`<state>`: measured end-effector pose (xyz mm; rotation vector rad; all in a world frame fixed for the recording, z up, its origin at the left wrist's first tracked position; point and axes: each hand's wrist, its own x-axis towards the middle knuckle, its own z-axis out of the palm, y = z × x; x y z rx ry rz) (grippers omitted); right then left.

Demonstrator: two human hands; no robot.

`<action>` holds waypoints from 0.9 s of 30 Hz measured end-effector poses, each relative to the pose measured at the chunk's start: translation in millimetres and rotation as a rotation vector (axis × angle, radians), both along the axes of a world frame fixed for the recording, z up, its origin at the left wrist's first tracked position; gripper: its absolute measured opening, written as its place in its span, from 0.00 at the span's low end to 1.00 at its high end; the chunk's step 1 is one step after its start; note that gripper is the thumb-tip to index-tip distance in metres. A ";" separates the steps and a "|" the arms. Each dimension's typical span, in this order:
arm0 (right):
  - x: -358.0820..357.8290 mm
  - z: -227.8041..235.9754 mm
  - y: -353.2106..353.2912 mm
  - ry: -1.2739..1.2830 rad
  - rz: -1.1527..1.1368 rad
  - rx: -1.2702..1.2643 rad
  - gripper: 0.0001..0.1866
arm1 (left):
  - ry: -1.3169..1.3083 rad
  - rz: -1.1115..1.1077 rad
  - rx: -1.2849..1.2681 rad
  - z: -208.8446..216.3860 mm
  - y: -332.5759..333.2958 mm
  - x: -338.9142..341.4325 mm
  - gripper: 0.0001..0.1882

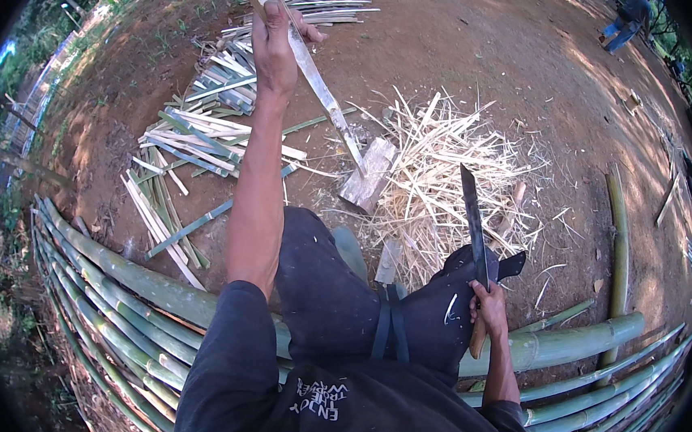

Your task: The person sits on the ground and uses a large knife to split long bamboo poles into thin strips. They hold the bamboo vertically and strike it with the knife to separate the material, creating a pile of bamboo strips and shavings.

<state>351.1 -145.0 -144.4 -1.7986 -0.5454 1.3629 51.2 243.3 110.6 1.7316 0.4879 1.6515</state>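
Note:
My left hand (274,51) is raised ahead of me, closed around a long, flat bamboo strip (321,89). The strip slants down to the right, and its lower end meets a wooden block (369,175) on the ground. My right hand (491,306) grips a machete (473,214) beside my right thigh. Its dark blade points up and away from me, apart from the strip, and part of its wooden handle shows below the fingers. Pale bamboo shavings (448,167) lie heaped to the right of the block.
Split bamboo strips (201,134) are piled at the far left. Whole green bamboo poles (131,269) lie along my left side, and more poles (567,343) extend to the right behind my legs. Another person (629,17) is far off at the upper right, on the brown dirt ground.

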 end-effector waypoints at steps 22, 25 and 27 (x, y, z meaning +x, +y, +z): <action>-93.5 153.9 147.6 0.056 -0.208 0.731 0.07 | 0.584 -0.405 0.033 -11.4 -163.3 110.8 0.13; -97.5 143.0 135.2 0.084 -0.233 0.761 0.10 | 0.337 -0.618 -0.095 -29.1 -152.2 100.8 0.14; -99.1 140.5 124.3 0.170 -0.274 0.781 0.30 | 0.208 -0.443 -0.425 -57.5 -123.6 79.0 0.16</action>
